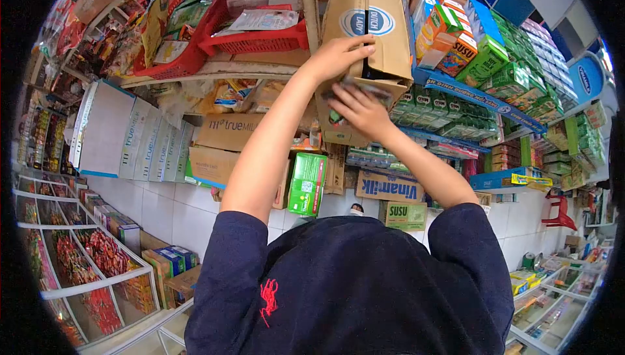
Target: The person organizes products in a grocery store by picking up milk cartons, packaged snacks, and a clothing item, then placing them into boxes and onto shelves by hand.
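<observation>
A brown cardboard box [395, 42] printed "Dutch Lady" stands on the shelf ahead of me, its top flaps parted along a dark gap. My left hand [340, 59] grips the box at this gap, fingers closed together over the flap edge. Lower down, at the box's near side, my right hand [362, 113] is slightly blurred, its fingers bent over a dark item with bits of green and red. I cannot tell what that item is, since the hand covers most of it.
Red plastic baskets [260, 41] of packets sit left of the box. Milk cartons [459, 49] line the shelves to the right. Below are a green carton [307, 184], a Vinamilk box [388, 186] and a Susu box [405, 216]. Partitioned display cases [97, 283] stand behind at left.
</observation>
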A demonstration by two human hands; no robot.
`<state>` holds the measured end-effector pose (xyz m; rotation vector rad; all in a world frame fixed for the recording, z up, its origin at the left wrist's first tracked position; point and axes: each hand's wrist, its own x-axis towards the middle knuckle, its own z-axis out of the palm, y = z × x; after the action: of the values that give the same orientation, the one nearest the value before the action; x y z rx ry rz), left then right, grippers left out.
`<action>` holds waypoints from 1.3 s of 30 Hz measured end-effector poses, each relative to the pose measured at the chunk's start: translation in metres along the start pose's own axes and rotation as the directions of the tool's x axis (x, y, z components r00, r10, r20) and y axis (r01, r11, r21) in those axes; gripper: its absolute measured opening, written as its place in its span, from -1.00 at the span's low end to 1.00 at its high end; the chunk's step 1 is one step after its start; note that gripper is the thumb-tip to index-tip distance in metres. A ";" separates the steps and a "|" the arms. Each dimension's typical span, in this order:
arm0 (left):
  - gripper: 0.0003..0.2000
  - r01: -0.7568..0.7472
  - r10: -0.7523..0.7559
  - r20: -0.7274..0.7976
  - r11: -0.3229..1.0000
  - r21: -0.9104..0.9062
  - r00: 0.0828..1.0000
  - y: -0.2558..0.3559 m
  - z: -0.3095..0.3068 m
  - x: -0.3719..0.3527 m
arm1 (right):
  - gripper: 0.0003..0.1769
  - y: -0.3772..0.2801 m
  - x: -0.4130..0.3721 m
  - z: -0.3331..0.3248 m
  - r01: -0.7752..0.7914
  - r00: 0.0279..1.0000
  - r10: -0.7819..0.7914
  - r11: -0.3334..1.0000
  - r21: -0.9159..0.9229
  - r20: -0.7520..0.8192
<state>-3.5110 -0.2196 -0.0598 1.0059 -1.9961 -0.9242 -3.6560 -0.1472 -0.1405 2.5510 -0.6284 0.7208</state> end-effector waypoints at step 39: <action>-0.57 0.079 -0.071 -0.112 0.995 0.067 0.991 -0.012 0.006 0.005 | -0.60 0.016 -0.047 0.003 -0.067 0.963 -0.044 0.918 0.392 0.267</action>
<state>-3.5146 -0.2276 -0.0711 1.1538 -1.9224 -0.8239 -3.6992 -0.1474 -0.1655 3.0631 -0.6358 0.5490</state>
